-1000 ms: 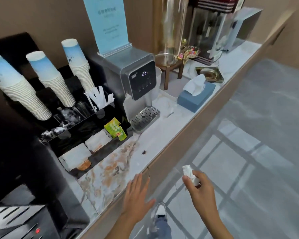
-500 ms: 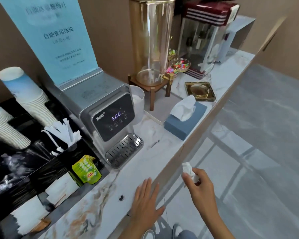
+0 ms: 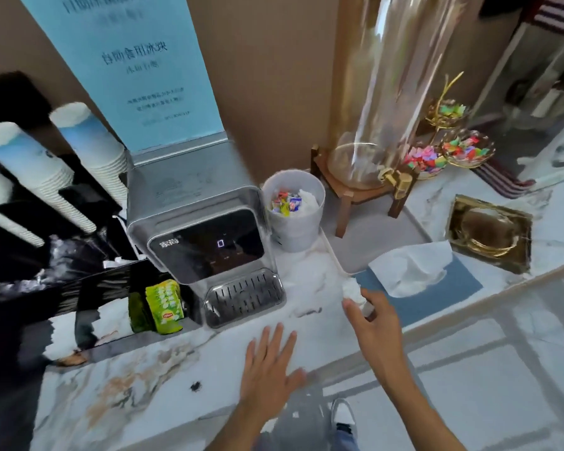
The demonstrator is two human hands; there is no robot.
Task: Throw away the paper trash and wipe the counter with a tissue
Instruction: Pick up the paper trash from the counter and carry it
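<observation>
My right hand [image 3: 376,323] pinches a crumpled white paper wad [image 3: 352,290] over the marble counter [image 3: 144,395], just left of the blue tissue box [image 3: 437,288]. A white tissue [image 3: 411,268] sticks out of that box. My left hand [image 3: 269,369] lies flat on the counter near its front edge, fingers spread and holding nothing. A small white bin [image 3: 293,209] with candy wrappers and paper inside stands behind, between the water dispenser [image 3: 202,229] and the wooden stand. A small dark speck [image 3: 195,386] lies on the counter left of my left hand.
Stacks of paper cups [image 3: 30,170] and a black organiser with green tea bags [image 3: 163,304] fill the left. A tall glass drink dispenser [image 3: 381,102] on a wooden stand, candy bowls [image 3: 466,151] and a gold ashtray [image 3: 489,232] stand to the right. Beyond the counter edge is tiled floor.
The view has moved closer and to the right along the counter, bringing the white bin into sight. My right hand has risen with the paper wad over the counter; my left hand stays flat.
</observation>
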